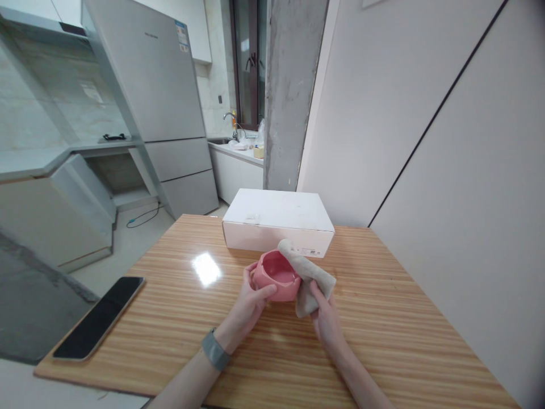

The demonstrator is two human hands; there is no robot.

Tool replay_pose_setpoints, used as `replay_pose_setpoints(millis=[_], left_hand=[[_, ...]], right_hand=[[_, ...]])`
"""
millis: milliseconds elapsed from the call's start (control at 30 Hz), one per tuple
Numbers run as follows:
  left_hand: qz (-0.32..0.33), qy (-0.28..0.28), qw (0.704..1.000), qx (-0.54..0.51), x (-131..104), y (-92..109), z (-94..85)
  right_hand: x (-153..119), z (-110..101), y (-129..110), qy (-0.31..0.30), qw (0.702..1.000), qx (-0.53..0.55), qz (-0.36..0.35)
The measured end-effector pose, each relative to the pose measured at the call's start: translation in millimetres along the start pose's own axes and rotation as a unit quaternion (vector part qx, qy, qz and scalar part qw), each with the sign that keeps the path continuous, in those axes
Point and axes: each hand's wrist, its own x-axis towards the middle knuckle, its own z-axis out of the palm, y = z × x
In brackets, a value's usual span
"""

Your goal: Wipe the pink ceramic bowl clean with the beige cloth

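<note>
Two hands share this: my left hand (pixel 250 304) grasps the pink bowl (pixel 286 292) by its side, thumb outside, and my right hand (pixel 327 321) pinches the grey cloth (pixel 310 268) over its rim. The bowl is just nearside of the white box (pixel 276 210) by the desk's (pixel 366 318) far edge. A firm left grip should stop it twisting under light cloth pressure.

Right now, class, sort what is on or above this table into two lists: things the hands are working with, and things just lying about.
In use:
- pink bowl, held by the left hand
- grey cloth, held against the bowl's rim by the right hand

Lying about:
- white box, behind the bowl
- dark-screened device, at the left
</note>
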Motion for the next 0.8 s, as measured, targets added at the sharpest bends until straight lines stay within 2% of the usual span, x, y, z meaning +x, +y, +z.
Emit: replay_pose_setpoints(millis=[200, 400, 633, 800], left_hand=[[-0.005, -0.043, 0.999, -0.010, 2.7, 2.8, 0.2], [-0.046, -0.070, 0.996, -0.035, 3.8, 3.2, -2.4], [-0.129, -0.084, 0.983, -0.103, 0.9, 0.3, -3.3], [-0.131, -0.067, 0.985, -0.094, 0.5, -3.2, -1.1]], right_hand=[[-2.5, 6.6, -11.5, 0.023, 0.998, 0.048, 0.023], [-0.5, 6.0, -16.8, 0.058, 0.993, 0.071, 0.075], [-3.8, 12.2, -11.6, -0.038, 0.992, 0.096, 0.079], [-6.4, 14.4, -8.7, -0.049, 0.990, 0.099, 0.088]])
